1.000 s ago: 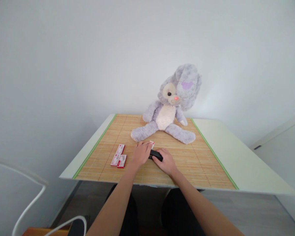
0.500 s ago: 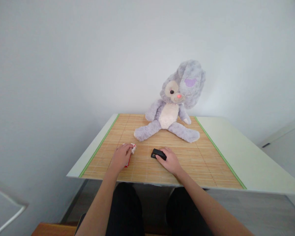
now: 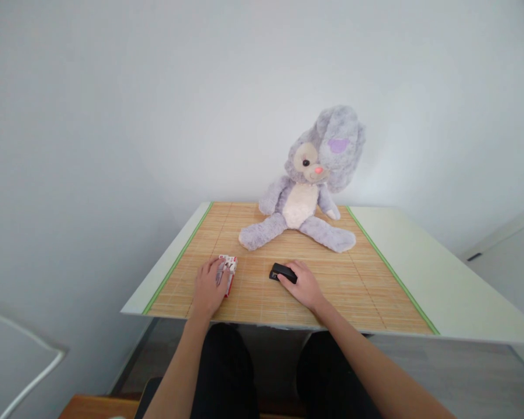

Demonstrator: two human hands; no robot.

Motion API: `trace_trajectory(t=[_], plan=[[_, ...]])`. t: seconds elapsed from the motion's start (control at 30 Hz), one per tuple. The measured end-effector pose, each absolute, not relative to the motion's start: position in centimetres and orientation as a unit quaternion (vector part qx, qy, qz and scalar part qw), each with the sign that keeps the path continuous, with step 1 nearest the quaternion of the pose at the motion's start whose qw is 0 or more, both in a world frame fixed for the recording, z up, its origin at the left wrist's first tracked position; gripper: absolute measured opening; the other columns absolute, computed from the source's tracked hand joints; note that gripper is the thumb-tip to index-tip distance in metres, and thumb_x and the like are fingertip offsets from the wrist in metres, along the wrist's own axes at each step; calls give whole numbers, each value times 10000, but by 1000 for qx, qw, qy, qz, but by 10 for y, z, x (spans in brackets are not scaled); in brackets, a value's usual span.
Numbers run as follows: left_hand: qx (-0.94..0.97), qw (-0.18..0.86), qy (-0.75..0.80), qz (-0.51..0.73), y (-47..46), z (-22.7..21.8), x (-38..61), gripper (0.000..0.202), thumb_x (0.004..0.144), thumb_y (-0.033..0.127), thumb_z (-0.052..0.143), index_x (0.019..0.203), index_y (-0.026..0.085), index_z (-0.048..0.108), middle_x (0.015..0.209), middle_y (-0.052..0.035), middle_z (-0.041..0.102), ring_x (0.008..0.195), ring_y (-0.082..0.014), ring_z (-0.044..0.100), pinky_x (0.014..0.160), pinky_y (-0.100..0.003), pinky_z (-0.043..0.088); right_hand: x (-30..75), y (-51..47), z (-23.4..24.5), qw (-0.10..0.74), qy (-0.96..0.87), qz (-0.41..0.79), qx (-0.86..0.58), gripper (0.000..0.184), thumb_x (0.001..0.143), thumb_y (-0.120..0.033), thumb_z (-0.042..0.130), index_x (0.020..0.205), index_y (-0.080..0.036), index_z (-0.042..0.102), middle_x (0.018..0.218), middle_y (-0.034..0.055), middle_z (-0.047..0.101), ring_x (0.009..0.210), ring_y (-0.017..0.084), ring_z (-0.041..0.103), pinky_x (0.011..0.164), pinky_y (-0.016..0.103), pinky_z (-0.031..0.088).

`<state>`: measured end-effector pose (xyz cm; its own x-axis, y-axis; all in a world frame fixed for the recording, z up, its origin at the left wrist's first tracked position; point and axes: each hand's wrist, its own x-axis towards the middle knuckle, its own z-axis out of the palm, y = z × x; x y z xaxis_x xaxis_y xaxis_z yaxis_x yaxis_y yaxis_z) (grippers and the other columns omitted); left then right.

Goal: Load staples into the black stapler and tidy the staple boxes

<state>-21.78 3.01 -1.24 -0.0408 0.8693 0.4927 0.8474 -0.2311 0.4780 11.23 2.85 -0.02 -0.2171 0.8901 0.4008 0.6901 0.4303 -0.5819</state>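
On the bamboo mat (image 3: 262,302), my left hand (image 3: 208,289) rests over a small red-and-white box (image 3: 229,263). Its fingers lie along the left side and top of the box, with the thumb toward the right, and they hide part of it. A black stapler (image 3: 280,270) lies to the right of the box, its front end pointing left. My right hand (image 3: 304,284) grips the stapler's rear end, thumb on the near side and fingers on the far side.
A grey plush rabbit (image 3: 300,205) sits at the back of the mat, legs spread toward me. The white table (image 3: 402,244) shows beyond the mat's green borders. Behind it stands a pale wall (image 3: 179,116). The table's front edge runs above my knees.
My left hand has shifted slightly left and its fingers have spread, uncovering more of the box. My right hand and the stapler stay nearly the same.
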Motion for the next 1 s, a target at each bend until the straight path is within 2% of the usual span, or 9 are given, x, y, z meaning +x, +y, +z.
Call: trace_trajectory(t=[0.17, 0.37, 0.43, 0.5, 0.57, 0.67, 0.73, 0.87, 1.0], plan=[[706, 13, 628, 327, 27, -12, -209, 511, 968, 487, 582, 1456, 346, 528, 1524, -74, 487, 1364, -323, 464, 1158, -546, 379, 109, 25, 3, 344, -757, 130, -541, 242, 967, -475, 616, 1059, -263, 692, 1026, 68, 670, 1008, 261, 613, 896, 390, 490], [708, 23, 632, 314, 30, -15, -211, 446, 996, 462, 548, 1432, 369, 571, 1417, -69, 579, 1289, -309, 519, 1125, -512, 412, 89, 12, 5, 336, -708, 169, -598, 347, 1008, -536, 530, 1126, -256, 697, 1056, 86, 652, 915, 239, 649, 843, 368, 501], [707, 19, 632, 317, 30, -17, -212, 433, 1008, 466, 526, 1425, 365, 580, 1403, -66, 587, 1273, -304, 529, 1125, -499, 412, 84, 6, 9, 334, -710, 219, -580, 379, 973, -537, 591, 1214, -255, 673, 1093, 91, 652, 970, 251, 648, 887, 385, 505], [707, 14, 631, 318, 30, -18, -212, 425, 1014, 469, 514, 1418, 359, 587, 1405, -65, 584, 1265, -303, 531, 1126, -495, 409, 80, 0, 13, 323, -726, 272, -543, 468, 889, -499, 711, 1282, -255, 638, 1106, 81, 658, 1044, 278, 627, 921, 411, 507], [707, 12, 632, 318, 31, -19, -211, 418, 1018, 465, 506, 1411, 351, 593, 1407, -68, 582, 1259, -302, 533, 1121, -495, 410, 75, -4, 17, 301, -741, 326, -505, 568, 789, -405, 807, 1300, -249, 616, 1104, 64, 653, 1037, 281, 622, 884, 400, 527], [706, 11, 632, 319, 31, -19, -210, 411, 1025, 465, 490, 1400, 339, 601, 1392, -76, 591, 1250, -300, 537, 1114, -497, 410, 61, -7, 17, 275, -738, 385, -480, 545, 737, -241, 792, 1252, -231, 616, 1121, 53, 620, 862, 211, 641, 730, 319, 541], [707, 13, 630, 322, 31, -18, -209, 405, 1032, 461, 474, 1394, 336, 604, 1381, -77, 597, 1254, -297, 537, 1118, -496, 406, 46, -6, 15, 276, -741, 369, -489, 479, 745, -200, 766, 1203, -230, 631, 1120, 51, 612, 839, 193, 640, 719, 300, 531], [712, 22, 624, 322, 30, -16, -209, 408, 1041, 442, 445, 1403, 330, 595, 1349, -84, 610, 1259, -296, 536, 1123, -494, 402, 14, -1, 8, 271, -768, 257, -521, 429, 779, -368, 825, 1165, -264, 668, 1086, 44, 640, 959, 239, 650, 812, 326, 508], [710, 24, 629, 316, 30, -15, -209, 410, 1049, 418, 414, 1406, 323, 592, 1310, -92, 619, 1199, -291, 560, 1099, -488, 419, -8, 1, 3, 252, -790, 197, -524, 455, 836, -529, 781, 1217, -301, 680, 1061, 36, 666, 930, 237, 660, 775, 324, 493]])
